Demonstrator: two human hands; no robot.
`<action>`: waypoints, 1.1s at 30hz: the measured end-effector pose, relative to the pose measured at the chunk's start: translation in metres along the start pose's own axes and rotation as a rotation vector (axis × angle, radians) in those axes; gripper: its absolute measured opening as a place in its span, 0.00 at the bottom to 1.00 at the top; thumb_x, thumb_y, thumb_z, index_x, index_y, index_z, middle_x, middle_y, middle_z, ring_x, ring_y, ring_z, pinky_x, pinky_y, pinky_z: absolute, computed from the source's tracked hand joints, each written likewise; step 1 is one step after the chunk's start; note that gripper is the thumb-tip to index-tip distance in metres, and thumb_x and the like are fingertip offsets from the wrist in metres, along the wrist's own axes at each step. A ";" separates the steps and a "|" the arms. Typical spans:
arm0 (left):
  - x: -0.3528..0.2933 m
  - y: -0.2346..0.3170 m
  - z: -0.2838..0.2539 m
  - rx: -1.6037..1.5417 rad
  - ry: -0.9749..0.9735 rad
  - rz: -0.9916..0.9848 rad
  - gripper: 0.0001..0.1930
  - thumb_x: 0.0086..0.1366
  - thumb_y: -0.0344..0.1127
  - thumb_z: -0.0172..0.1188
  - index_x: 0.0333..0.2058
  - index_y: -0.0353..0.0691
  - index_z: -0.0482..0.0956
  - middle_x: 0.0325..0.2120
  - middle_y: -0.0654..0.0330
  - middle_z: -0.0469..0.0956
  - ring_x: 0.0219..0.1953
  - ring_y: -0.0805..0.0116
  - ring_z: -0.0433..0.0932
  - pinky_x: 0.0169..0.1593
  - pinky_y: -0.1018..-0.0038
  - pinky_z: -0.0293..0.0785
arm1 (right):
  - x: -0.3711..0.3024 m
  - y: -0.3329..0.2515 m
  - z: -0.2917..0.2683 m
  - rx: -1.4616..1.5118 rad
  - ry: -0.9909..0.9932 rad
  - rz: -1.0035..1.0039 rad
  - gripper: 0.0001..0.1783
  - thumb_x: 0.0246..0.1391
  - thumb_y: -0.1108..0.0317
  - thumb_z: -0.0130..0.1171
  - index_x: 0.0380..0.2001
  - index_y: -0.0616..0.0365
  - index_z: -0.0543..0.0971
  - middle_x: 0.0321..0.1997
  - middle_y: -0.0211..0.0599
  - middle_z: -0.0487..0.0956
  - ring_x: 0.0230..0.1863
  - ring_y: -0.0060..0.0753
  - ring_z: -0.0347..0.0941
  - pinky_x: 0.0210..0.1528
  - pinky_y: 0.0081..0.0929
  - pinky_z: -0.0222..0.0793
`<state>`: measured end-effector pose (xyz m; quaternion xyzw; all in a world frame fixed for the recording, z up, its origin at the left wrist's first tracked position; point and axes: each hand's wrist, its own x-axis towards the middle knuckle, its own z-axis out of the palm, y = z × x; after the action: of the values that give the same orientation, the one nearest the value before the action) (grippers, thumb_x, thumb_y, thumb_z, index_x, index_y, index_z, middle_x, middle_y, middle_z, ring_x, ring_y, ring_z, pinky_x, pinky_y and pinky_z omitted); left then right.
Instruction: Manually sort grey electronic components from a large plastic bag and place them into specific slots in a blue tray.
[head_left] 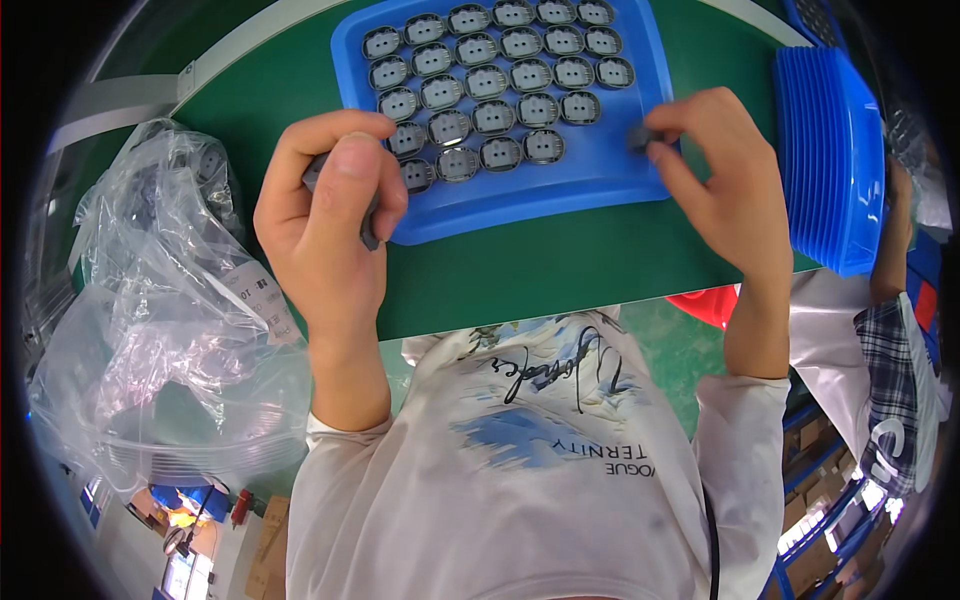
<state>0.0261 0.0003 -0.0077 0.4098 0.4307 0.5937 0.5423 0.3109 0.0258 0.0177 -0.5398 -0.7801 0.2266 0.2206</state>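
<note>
A shallow blue tray point(530, 195) lies on the green table, with several rows of small oval grey parts point(493, 118) in dark rims. My left hand point(335, 200) is at the tray's left edge, its fingers curled around a dark grey plastic piece point(371, 228). Most of that piece is hidden by the thumb and palm. Over the tray's right side, my right hand point(728, 180) pinches a small dark grey part point(640, 138) between thumb and forefinger. This part looks slightly blurred, and its exact kind does not show.
A stack of blue trays point(825, 160) stands at the table's right edge. On the left lies a big clear plastic bag point(170, 300) with a label. Another person's arm point(893, 235) and plaid sleeve show at the far right. A red object point(705, 305) is below the table edge.
</note>
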 end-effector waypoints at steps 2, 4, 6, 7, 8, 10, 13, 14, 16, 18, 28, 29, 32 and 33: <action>-0.002 -0.001 -0.001 0.025 0.014 -0.016 0.09 0.68 0.34 0.58 0.39 0.33 0.79 0.19 0.62 0.73 0.18 0.81 0.64 0.22 0.83 0.56 | 0.005 -0.001 0.001 -0.269 -0.125 -0.350 0.10 0.48 0.78 0.64 0.36 0.62 0.81 0.37 0.38 0.78 0.44 0.42 0.73 0.47 0.33 0.70; -0.001 -0.002 0.001 0.077 0.031 0.006 0.10 0.68 0.34 0.59 0.39 0.32 0.79 0.19 0.62 0.74 0.17 0.81 0.64 0.22 0.83 0.56 | 0.008 -0.006 0.010 -0.279 -0.125 -0.373 0.10 0.47 0.76 0.66 0.36 0.61 0.81 0.37 0.37 0.78 0.45 0.44 0.72 0.47 0.36 0.69; 0.001 -0.003 0.001 0.061 0.015 0.011 0.10 0.68 0.35 0.59 0.39 0.32 0.79 0.18 0.62 0.74 0.17 0.81 0.64 0.22 0.83 0.56 | 0.009 -0.008 0.015 -0.300 -0.125 -0.393 0.11 0.45 0.75 0.67 0.36 0.60 0.81 0.37 0.37 0.78 0.45 0.45 0.71 0.48 0.38 0.68; 0.000 -0.005 0.000 0.062 0.015 0.020 0.10 0.68 0.35 0.60 0.39 0.32 0.79 0.18 0.62 0.74 0.17 0.81 0.64 0.22 0.83 0.56 | 0.010 -0.007 0.020 -0.265 -0.058 -0.381 0.11 0.46 0.74 0.67 0.35 0.59 0.81 0.36 0.36 0.78 0.45 0.45 0.71 0.48 0.39 0.68; 0.000 -0.006 0.000 0.062 0.024 0.021 0.10 0.68 0.35 0.60 0.39 0.32 0.79 0.18 0.62 0.74 0.17 0.81 0.64 0.22 0.83 0.56 | 0.012 -0.005 0.022 -0.229 0.008 -0.369 0.10 0.46 0.72 0.68 0.35 0.59 0.81 0.36 0.35 0.78 0.44 0.44 0.71 0.48 0.39 0.67; 0.001 -0.008 0.002 0.064 0.032 0.023 0.10 0.68 0.35 0.60 0.39 0.32 0.79 0.18 0.62 0.74 0.18 0.82 0.64 0.22 0.83 0.57 | 0.009 -0.003 0.013 -0.288 0.017 -0.330 0.10 0.46 0.71 0.68 0.34 0.58 0.81 0.36 0.35 0.78 0.44 0.44 0.71 0.49 0.39 0.66; 0.004 -0.008 0.011 0.057 0.038 0.023 0.10 0.68 0.34 0.60 0.39 0.32 0.79 0.18 0.62 0.75 0.18 0.82 0.64 0.23 0.84 0.57 | 0.007 0.000 0.011 -0.359 -0.005 -0.272 0.10 0.45 0.69 0.69 0.33 0.56 0.81 0.35 0.33 0.78 0.43 0.42 0.70 0.48 0.38 0.64; 0.003 -0.007 0.012 0.058 0.040 0.019 0.10 0.68 0.34 0.60 0.39 0.32 0.79 0.18 0.62 0.75 0.18 0.82 0.64 0.23 0.84 0.57 | 0.006 0.000 0.012 -0.372 -0.036 -0.252 0.10 0.44 0.68 0.69 0.32 0.55 0.80 0.33 0.31 0.77 0.43 0.41 0.70 0.47 0.39 0.63; 0.002 -0.006 0.014 0.064 0.052 0.001 0.10 0.68 0.34 0.60 0.40 0.31 0.79 0.19 0.62 0.75 0.18 0.82 0.64 0.23 0.84 0.58 | 0.009 -0.001 0.012 -0.348 -0.053 -0.249 0.10 0.45 0.69 0.69 0.32 0.56 0.81 0.34 0.32 0.78 0.43 0.41 0.71 0.49 0.37 0.63; 0.003 -0.007 0.017 0.048 0.051 0.004 0.10 0.68 0.34 0.60 0.40 0.31 0.79 0.19 0.62 0.75 0.18 0.82 0.65 0.24 0.84 0.58 | 0.014 0.000 0.013 -0.331 -0.067 -0.253 0.09 0.46 0.69 0.69 0.32 0.57 0.81 0.34 0.33 0.79 0.43 0.41 0.71 0.50 0.36 0.63; 0.001 -0.004 0.014 0.019 0.028 0.041 0.10 0.68 0.33 0.61 0.39 0.31 0.79 0.20 0.62 0.75 0.20 0.81 0.67 0.25 0.84 0.60 | 0.015 -0.009 0.028 -0.296 0.050 -0.152 0.09 0.48 0.70 0.69 0.26 0.54 0.77 0.25 0.26 0.77 0.37 0.31 0.71 0.49 0.33 0.58; 0.000 -0.004 0.014 0.017 0.025 0.040 0.10 0.68 0.33 0.61 0.39 0.31 0.79 0.20 0.62 0.75 0.20 0.81 0.67 0.25 0.84 0.60 | 0.013 -0.011 0.029 -0.302 0.048 -0.141 0.09 0.48 0.70 0.69 0.25 0.54 0.76 0.24 0.26 0.76 0.37 0.31 0.71 0.50 0.33 0.58; -0.003 -0.001 0.014 0.033 -0.002 0.038 0.12 0.70 0.37 0.58 0.39 0.30 0.79 0.19 0.62 0.75 0.19 0.81 0.67 0.24 0.84 0.59 | 0.013 -0.014 0.031 -0.303 0.064 -0.129 0.09 0.49 0.70 0.68 0.24 0.54 0.76 0.24 0.26 0.76 0.35 0.32 0.70 0.50 0.33 0.58; -0.003 0.000 0.017 0.046 -0.017 0.053 0.15 0.72 0.40 0.54 0.40 0.30 0.79 0.19 0.61 0.75 0.18 0.81 0.66 0.23 0.84 0.58 | 0.013 -0.014 0.032 -0.303 0.065 -0.127 0.09 0.49 0.70 0.68 0.24 0.54 0.76 0.24 0.26 0.76 0.35 0.32 0.70 0.50 0.33 0.58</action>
<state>0.0422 -0.0014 -0.0027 0.4385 0.4286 0.5942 0.5206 0.2776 0.0296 0.0017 -0.5235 -0.8304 0.0745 0.1755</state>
